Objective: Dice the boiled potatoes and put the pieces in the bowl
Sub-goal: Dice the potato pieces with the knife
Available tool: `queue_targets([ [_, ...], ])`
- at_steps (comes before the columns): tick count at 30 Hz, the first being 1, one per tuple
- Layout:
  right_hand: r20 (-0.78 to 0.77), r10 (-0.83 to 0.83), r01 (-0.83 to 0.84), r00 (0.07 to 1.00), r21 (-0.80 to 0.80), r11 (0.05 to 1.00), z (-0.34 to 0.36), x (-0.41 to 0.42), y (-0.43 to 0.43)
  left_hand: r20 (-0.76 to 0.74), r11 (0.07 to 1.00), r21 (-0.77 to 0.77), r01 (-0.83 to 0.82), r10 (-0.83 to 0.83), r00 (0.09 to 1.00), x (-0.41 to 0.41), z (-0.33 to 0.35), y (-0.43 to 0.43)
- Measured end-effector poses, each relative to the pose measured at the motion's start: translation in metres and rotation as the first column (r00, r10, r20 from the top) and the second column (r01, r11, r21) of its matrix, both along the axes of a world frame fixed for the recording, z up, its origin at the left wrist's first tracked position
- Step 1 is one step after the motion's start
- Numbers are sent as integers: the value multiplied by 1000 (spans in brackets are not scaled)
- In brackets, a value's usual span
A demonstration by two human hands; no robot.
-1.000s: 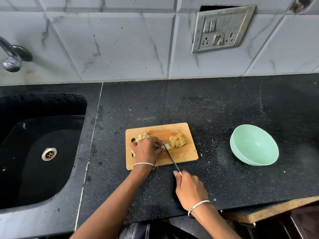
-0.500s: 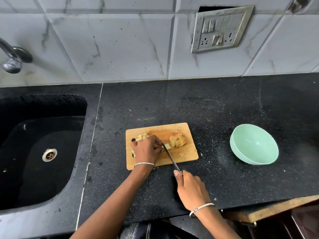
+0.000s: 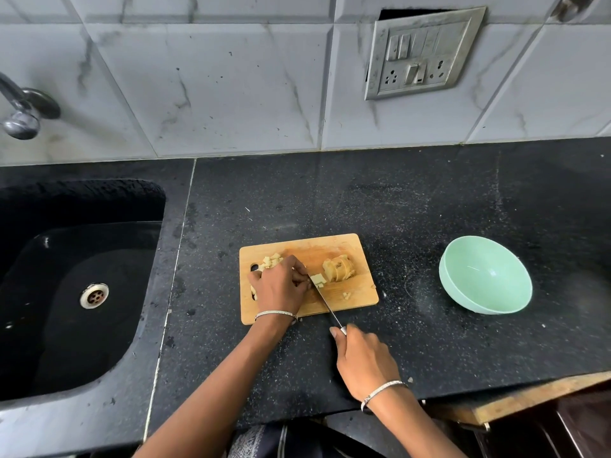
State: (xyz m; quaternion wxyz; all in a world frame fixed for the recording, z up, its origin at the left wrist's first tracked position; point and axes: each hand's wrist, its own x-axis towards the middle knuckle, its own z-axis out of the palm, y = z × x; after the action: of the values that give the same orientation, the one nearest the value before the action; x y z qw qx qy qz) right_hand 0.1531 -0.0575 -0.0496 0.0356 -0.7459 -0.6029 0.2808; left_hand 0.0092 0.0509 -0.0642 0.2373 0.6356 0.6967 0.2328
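So there's a small wooden cutting board [image 3: 330, 256] sitting on a black speckled counter [image 3: 413, 200], and the left hand [image 3: 280, 285] is planted on the left half of it, fingers curled in tight together and pinching down on a bit of potato right at the blade, though the hand hides most of what it's holding. The right hand [image 3: 365, 365] is off the board, near the counter's front edge, wrapped closed around the handle of a thin knife [image 3: 325, 302], with the index finger laid along the top; the blade angles up and left across the board toward the left fingertips. Just right of the blade tip there's a pale cut potato piece [image 3: 318, 280], and touching that, a bigger sliced potato chunk [image 3: 340, 268] with its slices leaning together. A little heap of diced potato cubes [image 3: 271, 260] sits at the board's far left corner, just behind the left knuckles, plus a stray crumb [image 3: 346, 295] nearer the right edge. The mint green bowl [image 3: 463, 292] is well off to the right on the counter, tilted toward the camera, nothing in it. Black sink [image 3: 82, 292] on the left, both wrists have a thin silver bangle
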Motion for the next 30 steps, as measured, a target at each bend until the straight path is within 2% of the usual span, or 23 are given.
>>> queue_targets([
  [4,-122,-11,11,992,0,1000,0,9,2,-13,999,53,-11,11,1000,-4,4,-2],
  [6,-135,-30,33,990,23,999,-1,14,2,-41,997,80,-8,11,999,-5,6,-1],
  [16,-9,-90,90,996,19,996,-5,18,-1,-371,987,77,143,-105,923,-1,4,3],
  [24,-249,-84,68,965,-74,995,-10,11,6,-358,978,15,208,-189,914,-4,6,5],
  [27,-443,-206,151,873,-156,976,-6,8,8,-336,984,22,176,-159,928,-4,7,6],
  [30,-508,-238,167,828,-181,969,-3,9,7,-316,986,37,164,-144,938,-8,9,7],
])
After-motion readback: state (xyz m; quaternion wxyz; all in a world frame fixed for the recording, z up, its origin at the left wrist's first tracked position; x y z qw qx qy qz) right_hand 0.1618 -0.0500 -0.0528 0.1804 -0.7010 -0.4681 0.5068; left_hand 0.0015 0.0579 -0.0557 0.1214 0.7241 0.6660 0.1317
